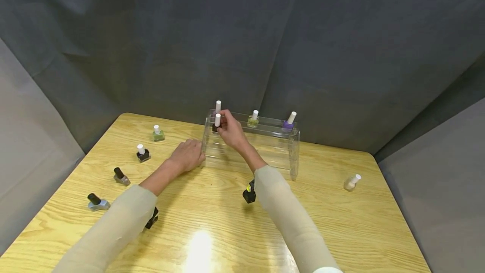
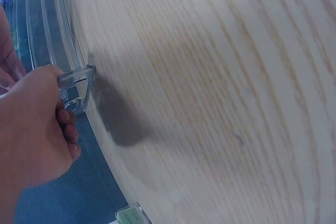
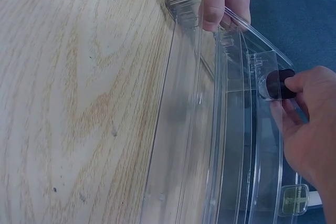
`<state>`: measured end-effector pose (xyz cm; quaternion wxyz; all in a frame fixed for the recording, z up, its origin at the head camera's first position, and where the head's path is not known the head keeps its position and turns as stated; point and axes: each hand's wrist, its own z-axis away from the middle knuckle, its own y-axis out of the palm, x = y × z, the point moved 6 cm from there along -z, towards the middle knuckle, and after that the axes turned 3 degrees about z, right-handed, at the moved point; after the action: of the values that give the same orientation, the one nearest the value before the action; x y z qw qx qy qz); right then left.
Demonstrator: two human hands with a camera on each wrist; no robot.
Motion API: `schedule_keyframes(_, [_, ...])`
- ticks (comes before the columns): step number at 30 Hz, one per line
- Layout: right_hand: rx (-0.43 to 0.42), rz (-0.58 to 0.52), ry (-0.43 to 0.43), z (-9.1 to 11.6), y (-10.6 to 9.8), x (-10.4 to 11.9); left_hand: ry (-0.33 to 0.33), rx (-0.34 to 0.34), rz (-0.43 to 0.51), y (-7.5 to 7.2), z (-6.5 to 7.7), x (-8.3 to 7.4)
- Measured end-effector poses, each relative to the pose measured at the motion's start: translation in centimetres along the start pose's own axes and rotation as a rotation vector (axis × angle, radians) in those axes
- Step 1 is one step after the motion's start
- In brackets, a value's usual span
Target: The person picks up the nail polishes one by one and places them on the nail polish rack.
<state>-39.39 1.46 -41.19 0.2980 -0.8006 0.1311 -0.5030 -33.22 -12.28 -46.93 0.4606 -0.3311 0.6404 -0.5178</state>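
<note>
A clear acrylic tiered rack (image 1: 250, 148) stands at the back of the table. My left hand (image 1: 186, 155) grips its left end panel; in the left wrist view the fingers (image 2: 68, 129) curl round the clear edge. At the top left of the rack, my right hand (image 1: 233, 133) pinches a dark nail polish bottle (image 3: 278, 84) with a white cap (image 1: 217, 119) between thumb and fingers. The bottle is upright, low behind the clear front lip of an upper tier. Just behind it, another white-capped bottle (image 1: 218, 105) is partly hidden.
Yellow (image 1: 253, 120) and purple (image 1: 289, 122) polish bottles stand on the rack's top tier. On the table's left are green (image 1: 158, 135), black (image 1: 143, 155), brownish (image 1: 122, 177) and light blue (image 1: 99, 204) bottles. A pale bottle (image 1: 350, 183) sits at right. Dark curtain (image 1: 242, 45) hangs behind.
</note>
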Motion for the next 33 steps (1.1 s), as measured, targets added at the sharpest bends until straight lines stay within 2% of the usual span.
schedule_keyframes(6, [0.007, -0.021, 0.012, 0.5, -0.4, 0.0, 0.009, 0.003, -0.016, 0.1, -0.1, -0.3])
schedule_keyframes(12, [-0.015, -0.019, -0.012, 1.2, -1.6, 0.0, 0.014, 0.023, -0.015, 0.0, 0.1, -0.3])
schedule_keyframes(17, [-0.054, -0.037, -0.045, 1.8, -3.3, 0.0, 0.022, 0.024, -0.017, -0.2, 0.2, -0.1])
schedule_keyframes(26, [-0.063, 0.011, -0.066, 3.9, -6.9, 0.5, 0.012, 0.027, -0.013, -0.4, 0.2, 0.2])
schedule_keyframes(33, [-0.089, 0.047, -0.115, 5.6, -9.6, 0.8, 0.024, 0.004, -0.061, -0.5, -0.3, 0.5])
